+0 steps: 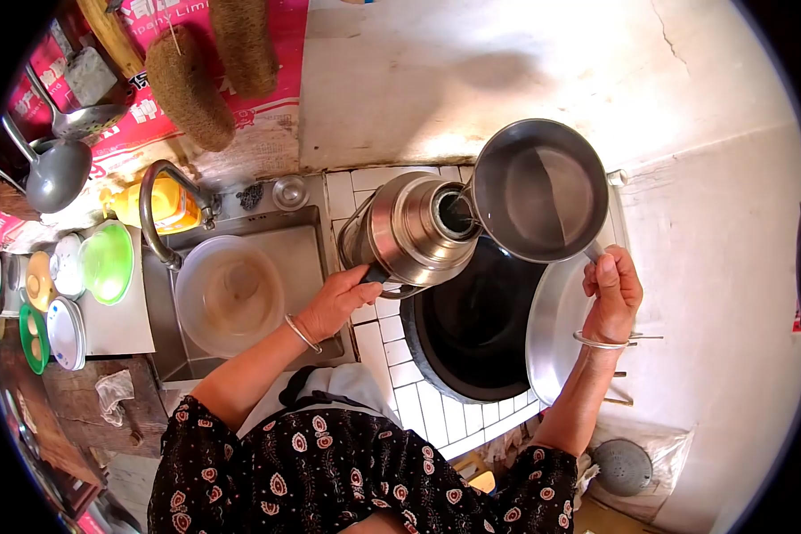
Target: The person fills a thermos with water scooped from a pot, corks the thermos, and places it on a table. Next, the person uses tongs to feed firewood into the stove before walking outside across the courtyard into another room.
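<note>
My left hand (342,300) is closed round the dark handle of a metal thermos flask (409,233), which is tilted with its open mouth to the right. My right hand (616,283) grips the short handle of a grey metal pan (543,190). The pan's rim is at the flask's mouth, and some liquid seems to pass between them. Below both is a large dark wok (476,325) set in the white tiled counter (411,396). A big silver lid or basin (556,329) stands at the wok's right side.
On the left, a sink (307,240) holds a translucent plastic bowl (230,296) under a curved faucet (149,214). Plates (66,334), a green bowl (107,262) and a yellow bottle (171,206) stand nearby. Ladles (58,178) and loofahs (187,89) hang on the wall.
</note>
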`<state>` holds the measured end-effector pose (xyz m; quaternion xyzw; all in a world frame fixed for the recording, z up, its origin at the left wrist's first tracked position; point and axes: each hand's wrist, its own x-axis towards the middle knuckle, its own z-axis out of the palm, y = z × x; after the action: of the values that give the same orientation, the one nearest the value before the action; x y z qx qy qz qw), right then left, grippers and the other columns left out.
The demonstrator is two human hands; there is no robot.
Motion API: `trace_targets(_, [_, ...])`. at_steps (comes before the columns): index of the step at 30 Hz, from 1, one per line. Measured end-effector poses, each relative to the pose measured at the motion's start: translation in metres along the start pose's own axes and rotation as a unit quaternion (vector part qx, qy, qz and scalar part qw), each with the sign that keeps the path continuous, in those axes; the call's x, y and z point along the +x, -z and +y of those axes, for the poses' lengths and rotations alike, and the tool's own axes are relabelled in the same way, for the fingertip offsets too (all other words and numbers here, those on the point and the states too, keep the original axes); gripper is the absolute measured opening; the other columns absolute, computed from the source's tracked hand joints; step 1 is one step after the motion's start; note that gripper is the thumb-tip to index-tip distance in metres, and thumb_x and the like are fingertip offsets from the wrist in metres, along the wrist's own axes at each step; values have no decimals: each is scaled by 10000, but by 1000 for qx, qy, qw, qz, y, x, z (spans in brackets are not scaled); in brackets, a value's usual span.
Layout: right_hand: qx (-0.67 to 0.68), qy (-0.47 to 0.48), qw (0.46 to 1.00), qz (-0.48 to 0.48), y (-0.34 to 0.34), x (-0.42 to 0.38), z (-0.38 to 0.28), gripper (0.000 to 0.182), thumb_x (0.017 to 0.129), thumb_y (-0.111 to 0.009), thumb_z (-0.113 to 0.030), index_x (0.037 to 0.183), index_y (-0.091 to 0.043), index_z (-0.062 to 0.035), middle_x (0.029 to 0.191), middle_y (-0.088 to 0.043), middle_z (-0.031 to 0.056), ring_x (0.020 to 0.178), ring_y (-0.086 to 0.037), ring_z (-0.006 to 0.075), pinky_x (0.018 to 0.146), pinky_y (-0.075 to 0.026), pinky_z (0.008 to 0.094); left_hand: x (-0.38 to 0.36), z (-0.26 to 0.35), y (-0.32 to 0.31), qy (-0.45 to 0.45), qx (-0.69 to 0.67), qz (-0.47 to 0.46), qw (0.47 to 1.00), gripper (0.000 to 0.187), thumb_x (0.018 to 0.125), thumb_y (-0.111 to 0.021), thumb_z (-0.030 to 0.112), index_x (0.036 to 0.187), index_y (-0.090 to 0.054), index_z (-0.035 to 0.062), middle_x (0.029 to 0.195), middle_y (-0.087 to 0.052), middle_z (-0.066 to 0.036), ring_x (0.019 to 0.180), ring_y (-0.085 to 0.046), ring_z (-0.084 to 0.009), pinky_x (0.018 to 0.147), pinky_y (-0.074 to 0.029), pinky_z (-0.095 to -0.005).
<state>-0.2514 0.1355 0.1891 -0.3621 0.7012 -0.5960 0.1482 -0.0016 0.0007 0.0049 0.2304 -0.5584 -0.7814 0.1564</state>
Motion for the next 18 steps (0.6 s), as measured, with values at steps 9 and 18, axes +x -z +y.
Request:
trace_targets(9, [-45,29,999,-7,1,3,-8,223,828,-592,-262,752,-535,-60,648,-425,-41,565,-337,45,508,-257,177,0,-2,2,-17,14,-6,1000,254,855,-489,293,777,-468,52,690,-464,0,653,-424,-90,613,-381,-231])
trace_targets(18, [-75,61,995,-15,2,7,-20,247,840,-575,-267,718,-502,-65,647,-384,-49,568,-311,46,520,-237,178,1,-6,3,-16,13,-9,1000,255,862,-488,289,777,-463,50,695,-467,-2,659,-429,-90,623,-388,-235])
